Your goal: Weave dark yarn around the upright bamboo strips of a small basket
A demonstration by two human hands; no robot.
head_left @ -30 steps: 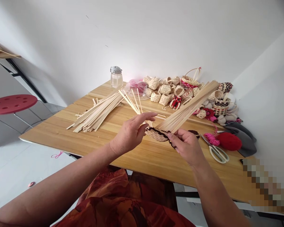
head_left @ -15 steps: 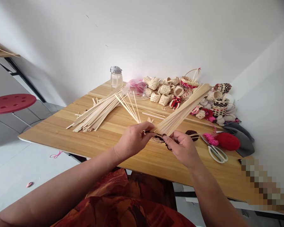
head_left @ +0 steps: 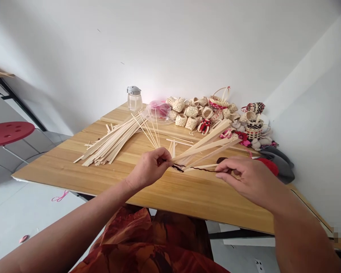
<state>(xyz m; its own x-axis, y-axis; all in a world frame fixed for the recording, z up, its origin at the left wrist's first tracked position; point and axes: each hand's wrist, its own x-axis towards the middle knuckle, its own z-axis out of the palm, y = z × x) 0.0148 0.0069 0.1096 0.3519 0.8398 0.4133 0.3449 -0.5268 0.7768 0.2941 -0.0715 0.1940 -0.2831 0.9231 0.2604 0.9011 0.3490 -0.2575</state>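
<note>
Since the earlier frame the hands have been drawn apart. Above the near middle of the table (head_left: 74,170), the left hand (head_left: 150,168) is closed, its fingers pressed together on the crossing of the fan of pale strips (head_left: 204,146). A dark strand (head_left: 196,169) is stretched rightward to the right hand (head_left: 251,178), where it is pinched by thumb and forefinger, the other fingers loosely spread. The strand should be kept taut and level, and the crossing held firmly, so that the weave is not loosened.

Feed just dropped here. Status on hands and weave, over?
Left hand shut on weave. Right hand pinching dark strand, stretched rightward. Nothing between hands; strip pile lies beside on table.
</note>
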